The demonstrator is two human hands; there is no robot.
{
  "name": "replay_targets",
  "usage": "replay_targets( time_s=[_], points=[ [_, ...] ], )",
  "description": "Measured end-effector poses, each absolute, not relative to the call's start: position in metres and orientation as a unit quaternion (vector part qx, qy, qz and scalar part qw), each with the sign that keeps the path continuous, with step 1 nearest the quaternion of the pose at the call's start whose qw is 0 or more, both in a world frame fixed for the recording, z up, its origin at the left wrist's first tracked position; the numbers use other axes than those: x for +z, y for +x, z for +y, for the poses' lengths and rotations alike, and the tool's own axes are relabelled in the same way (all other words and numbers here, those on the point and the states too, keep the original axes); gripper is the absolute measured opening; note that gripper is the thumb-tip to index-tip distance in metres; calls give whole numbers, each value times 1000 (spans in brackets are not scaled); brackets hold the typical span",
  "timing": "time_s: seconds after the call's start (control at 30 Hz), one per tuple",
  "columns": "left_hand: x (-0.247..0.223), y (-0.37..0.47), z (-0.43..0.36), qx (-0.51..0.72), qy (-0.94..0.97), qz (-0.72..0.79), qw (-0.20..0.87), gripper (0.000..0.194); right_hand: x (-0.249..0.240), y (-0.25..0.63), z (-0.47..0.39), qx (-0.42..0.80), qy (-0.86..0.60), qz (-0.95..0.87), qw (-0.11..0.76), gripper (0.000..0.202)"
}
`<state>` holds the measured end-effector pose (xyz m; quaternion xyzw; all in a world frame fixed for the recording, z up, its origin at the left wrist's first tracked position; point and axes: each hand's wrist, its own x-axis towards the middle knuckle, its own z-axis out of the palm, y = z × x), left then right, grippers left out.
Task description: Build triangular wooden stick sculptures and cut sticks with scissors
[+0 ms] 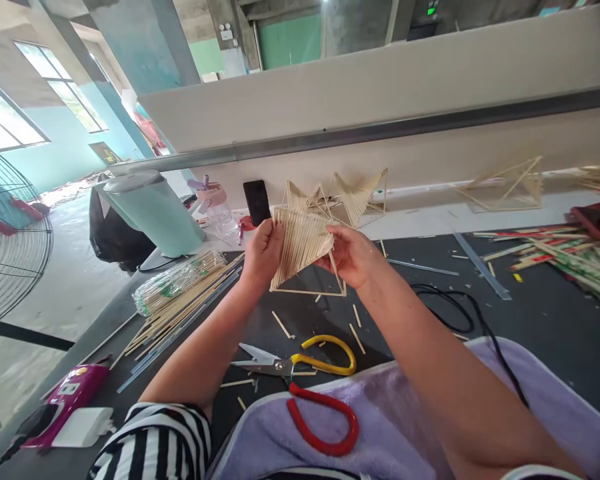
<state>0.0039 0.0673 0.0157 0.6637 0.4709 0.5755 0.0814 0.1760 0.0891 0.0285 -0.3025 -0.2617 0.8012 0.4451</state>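
Observation:
Between my two hands is a small wooden stick model (303, 243), with many thin sticks set side by side in a slanting surface over a frame. My left hand (264, 253) pinches its left edge, thumb on the near face. My right hand (353, 257) grips the upper right corner, its fingers partly hidden behind the frame. Below the model lie scissors (280, 367) with one yellow and one red handle, blades spread. Short cut stick pieces (281, 325) are scattered around them on the dark table (400, 320).
Similar stick models (360, 197) stand along the back ledge near a phone (257, 202) and a plastic bottle (219, 210). Bundled sticks (180, 307) lie left, beyond a magenta power strip (70, 400). Loose sticks (555, 253) and a black cable (455, 303) are right. Purple cloth (390, 427) covers the near edge.

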Motion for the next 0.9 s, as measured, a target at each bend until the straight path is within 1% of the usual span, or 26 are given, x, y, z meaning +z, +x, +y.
replay_targets(
  time_s=[0.37,0.67,0.77,0.9],
  points=[
    [13,4,69,558,665,490,75,31,25,175,89,795,-301,-272,451,12],
    [11,4,72,541,656,517,93,31,21,175,92,789,-311,-286,447,7],
    [9,1,75,537,658,513,125,32,20,176,95,789,-328,-276,439,10],
    [6,-10,82,488,667,512,233,29,16,181,103,785,-360,-270,425,11]
  ],
)
